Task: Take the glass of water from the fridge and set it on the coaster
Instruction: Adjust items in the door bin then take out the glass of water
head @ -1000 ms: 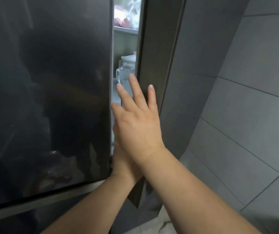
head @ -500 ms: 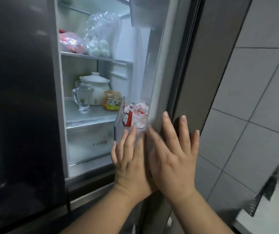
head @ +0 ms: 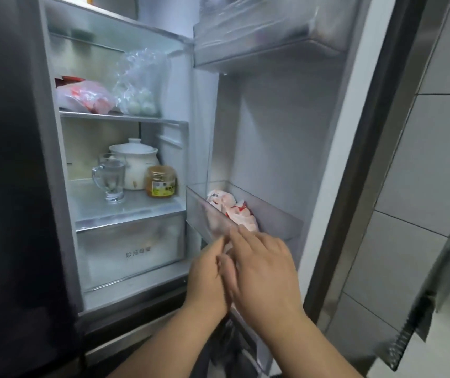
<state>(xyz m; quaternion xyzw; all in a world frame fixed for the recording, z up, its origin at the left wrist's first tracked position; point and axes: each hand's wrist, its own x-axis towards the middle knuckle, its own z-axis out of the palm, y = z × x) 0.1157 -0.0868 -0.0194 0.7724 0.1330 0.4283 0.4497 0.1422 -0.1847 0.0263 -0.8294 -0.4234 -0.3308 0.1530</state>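
The fridge's right door point(head: 278, 126) stands wide open. A clear glass mug of water point(head: 109, 178), handle to the left, stands on the middle shelf point(head: 125, 210) in front of a white lidded pot. My left hand point(head: 208, 274) and my right hand point(head: 264, 271) are side by side low in front of the lower door bin point(head: 204, 214), well below and right of the glass. Both hands hold nothing and their fingers are loosely spread. No coaster is in view.
A white lidded pot point(head: 136, 162) and a honey jar point(head: 161, 181) stand close beside the glass. Plastic bags of food point(head: 109, 94) fill the shelf above. A red-and-white packet point(head: 232, 211) lies in the door bin. A drawer point(head: 128, 246) sits under the shelf. The dark left door point(head: 8, 186) stays closed; a tiled wall point(head: 422, 186) is to the right.
The right fridge door has swung from a narrow gap to wide open. Both hands have come off the door's edge and dropped low in front of the door bin.
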